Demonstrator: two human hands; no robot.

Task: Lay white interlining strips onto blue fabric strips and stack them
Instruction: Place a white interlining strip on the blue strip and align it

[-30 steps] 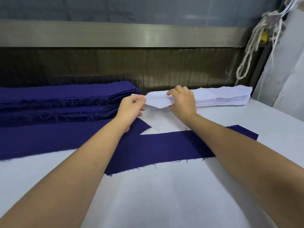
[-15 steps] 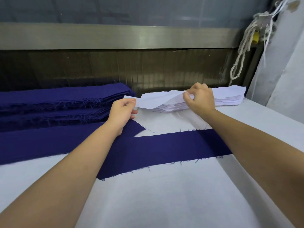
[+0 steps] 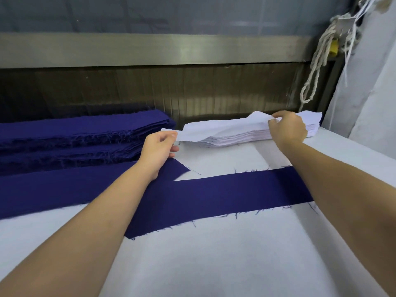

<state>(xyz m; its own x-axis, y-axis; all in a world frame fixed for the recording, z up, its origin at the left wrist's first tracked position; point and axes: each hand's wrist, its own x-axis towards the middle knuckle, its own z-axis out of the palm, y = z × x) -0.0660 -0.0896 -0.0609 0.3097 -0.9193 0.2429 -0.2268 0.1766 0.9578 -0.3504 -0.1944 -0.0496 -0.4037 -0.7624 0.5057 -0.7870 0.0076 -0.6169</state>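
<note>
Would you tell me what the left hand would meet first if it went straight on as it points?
Likely the stack of white interlining strips, just beyond the left hand; depth is unclear.

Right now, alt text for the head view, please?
The left hand and right hand pinch one white interlining strip near its ends, raised over its white pile. Nearer, a blue fabric strip lies flat on the table; blue stacks sit at left.

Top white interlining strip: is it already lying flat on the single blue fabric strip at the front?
No, the left hand and right hand hold the interlining strip up over the white stack.
</note>
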